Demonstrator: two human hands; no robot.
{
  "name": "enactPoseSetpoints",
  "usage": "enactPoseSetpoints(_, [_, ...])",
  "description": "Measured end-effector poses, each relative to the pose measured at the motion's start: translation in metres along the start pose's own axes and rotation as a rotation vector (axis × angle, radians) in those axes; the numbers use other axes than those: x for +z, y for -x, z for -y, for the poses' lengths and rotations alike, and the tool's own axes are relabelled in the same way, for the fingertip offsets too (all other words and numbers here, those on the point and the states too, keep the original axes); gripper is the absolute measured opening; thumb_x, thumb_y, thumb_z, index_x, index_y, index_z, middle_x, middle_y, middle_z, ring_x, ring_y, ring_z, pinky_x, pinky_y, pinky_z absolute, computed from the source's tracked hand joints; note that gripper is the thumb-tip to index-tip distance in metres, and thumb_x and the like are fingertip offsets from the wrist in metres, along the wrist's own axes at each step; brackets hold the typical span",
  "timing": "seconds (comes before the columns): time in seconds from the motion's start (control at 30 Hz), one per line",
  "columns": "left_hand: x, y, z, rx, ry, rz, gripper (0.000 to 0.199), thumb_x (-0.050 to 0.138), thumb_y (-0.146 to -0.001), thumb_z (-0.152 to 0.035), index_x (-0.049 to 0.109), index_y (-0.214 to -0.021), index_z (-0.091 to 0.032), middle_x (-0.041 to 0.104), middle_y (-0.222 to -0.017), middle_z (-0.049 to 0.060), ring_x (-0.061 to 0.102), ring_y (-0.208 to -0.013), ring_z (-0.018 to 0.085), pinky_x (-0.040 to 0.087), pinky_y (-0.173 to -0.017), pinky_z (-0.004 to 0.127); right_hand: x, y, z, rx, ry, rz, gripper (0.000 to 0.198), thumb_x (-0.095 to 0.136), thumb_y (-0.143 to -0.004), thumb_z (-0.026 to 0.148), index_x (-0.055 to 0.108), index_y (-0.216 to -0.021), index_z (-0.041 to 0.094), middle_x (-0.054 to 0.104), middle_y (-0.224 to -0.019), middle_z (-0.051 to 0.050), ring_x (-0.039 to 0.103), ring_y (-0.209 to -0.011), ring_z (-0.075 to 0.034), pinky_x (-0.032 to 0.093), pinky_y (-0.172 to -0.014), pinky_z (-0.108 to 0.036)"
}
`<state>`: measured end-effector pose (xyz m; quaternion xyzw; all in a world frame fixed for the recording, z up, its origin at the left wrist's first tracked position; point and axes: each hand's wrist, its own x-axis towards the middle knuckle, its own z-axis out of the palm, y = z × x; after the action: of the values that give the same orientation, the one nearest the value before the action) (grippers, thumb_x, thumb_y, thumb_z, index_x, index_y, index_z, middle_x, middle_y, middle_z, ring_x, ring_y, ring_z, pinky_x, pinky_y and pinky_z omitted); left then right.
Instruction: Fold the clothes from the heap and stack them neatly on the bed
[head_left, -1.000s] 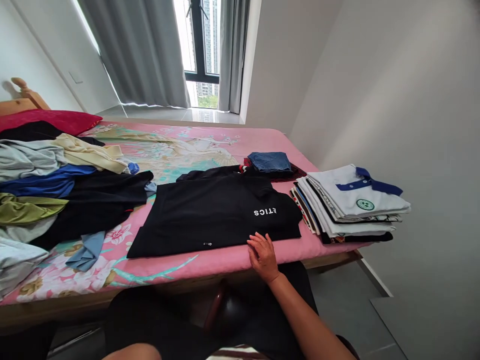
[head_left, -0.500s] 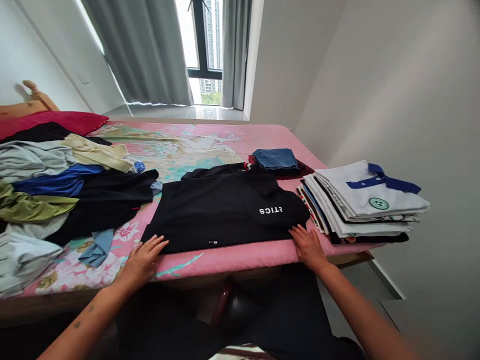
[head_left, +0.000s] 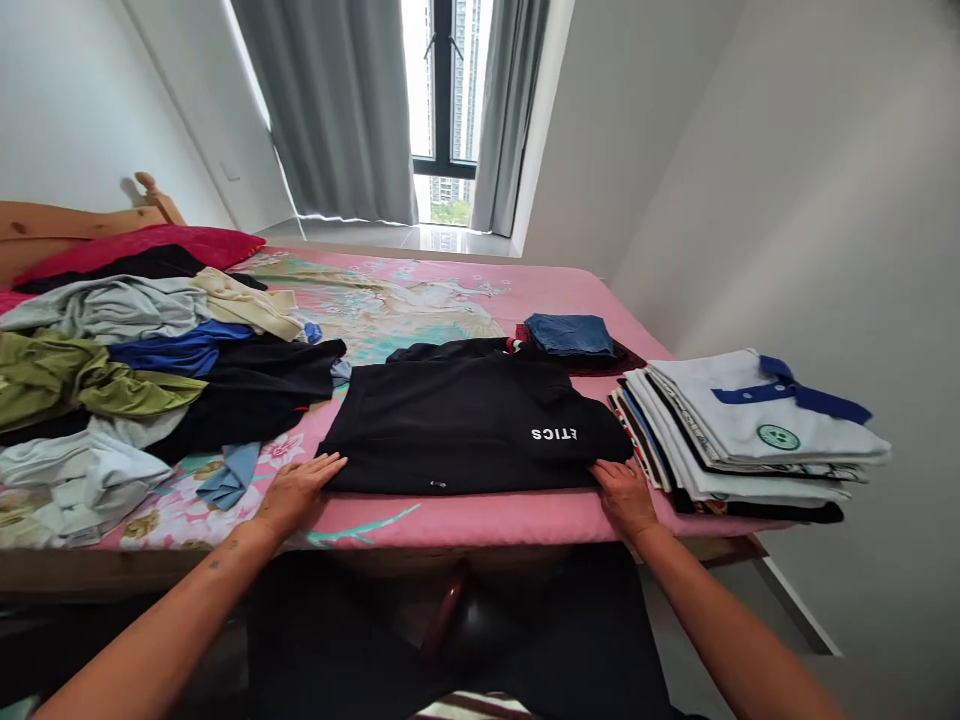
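A black garment with white lettering lies folded across the near side of the bed, its small metal tag near the front edge. My left hand rests on its near left corner, fingers stretched out over the cloth. At the near right corner, below the lettering, my right hand lies with extended fingers touching the edge. The undersides of both hands are hidden. Just right of the garment stands a stack of folded shirts, topped by a white polo shirt with a blue collar and green badge.
Loose clothes are heaped on the left of the pink flowered bedsheet. Folded jeans lie on dark red cloth behind the garment. A red pillow is by the wooden headboard. A wall rises on the right.
My view has turned slightly left, so everything appears shifted to the right. Both hands stay at the garment's near corners, and the left fingers look closer together. The garment keeps its folded shape.
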<state>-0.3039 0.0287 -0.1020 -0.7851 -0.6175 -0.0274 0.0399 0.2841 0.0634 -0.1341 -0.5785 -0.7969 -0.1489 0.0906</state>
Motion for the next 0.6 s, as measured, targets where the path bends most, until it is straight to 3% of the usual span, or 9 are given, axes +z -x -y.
enactPoseSetpoints(0.13, [0.005,0.020,0.012,0.067,-0.026,0.042,0.062,0.034,-0.074,-0.006,0.051,-0.131,-0.024,0.046,-0.139,0.003,0.044,-0.127,0.023,0.037,-0.100,0.043,-0.009,0.020,-0.004,-0.043,-0.031,0.022,0.044,0.045,-0.079,0.004,0.063,-0.114,0.022,0.063,-0.117,-0.004,0.055,-0.106,-0.020,0.029,-0.099,-0.039])
enactPoseSetpoints(0.27, [0.003,0.040,0.007,0.044,-0.046,0.088,0.064,0.038,-0.073,-0.009,0.046,-0.135,-0.024,0.040,-0.143,0.005,0.039,-0.131,0.028,0.033,-0.102,0.053,-0.024,0.041,0.003,-0.031,-0.118,-0.018,0.044,0.047,-0.076,0.005,0.063,-0.113,0.020,0.062,-0.117,-0.006,0.052,-0.112,-0.023,0.032,-0.098,-0.043])
enactPoseSetpoints(0.33, [-0.007,0.037,-0.006,0.092,-0.025,0.072,0.066,0.043,-0.070,-0.011,0.048,-0.133,-0.026,0.038,-0.144,0.005,0.035,-0.133,0.029,0.023,-0.106,0.058,-0.037,0.042,0.015,-0.041,-0.243,-0.073,0.041,0.047,-0.075,0.006,0.063,-0.110,0.019,0.063,-0.113,-0.007,0.053,-0.108,-0.023,0.035,-0.097,-0.043])
enactPoseSetpoints(0.4, [-0.018,0.026,-0.027,0.207,0.040,0.039,0.062,0.044,-0.071,-0.012,0.052,-0.130,-0.028,0.041,-0.143,0.003,0.035,-0.134,0.026,0.018,-0.111,0.055,-0.050,0.034,0.037,-0.108,-0.411,-0.129,0.038,0.046,-0.075,0.005,0.063,-0.107,0.018,0.063,-0.108,-0.007,0.054,-0.104,-0.021,0.040,-0.095,-0.040])
enactPoseSetpoints(0.5, [-0.029,-0.001,-0.066,0.384,0.143,0.004,0.050,0.037,-0.080,-0.009,0.058,-0.122,-0.027,0.051,-0.135,0.000,0.041,-0.130,0.016,0.023,-0.113,0.042,-0.061,0.011,0.081,-0.291,-0.643,-0.172,0.039,0.042,-0.077,0.002,0.061,-0.107,0.018,0.062,-0.106,-0.007,0.054,-0.103,-0.018,0.045,-0.094,-0.035])
enactPoseSetpoints(0.6, [-0.024,-0.025,-0.091,0.481,0.179,0.007,0.048,0.033,-0.085,-0.008,0.060,-0.119,-0.026,0.055,-0.131,0.000,0.044,-0.127,0.013,0.026,-0.112,0.037,-0.056,-0.015,0.120,-0.497,-0.741,-0.160,0.038,0.042,-0.078,0.003,0.059,-0.109,0.017,0.062,-0.109,-0.007,0.053,-0.110,-0.016,0.045,-0.098,-0.034])
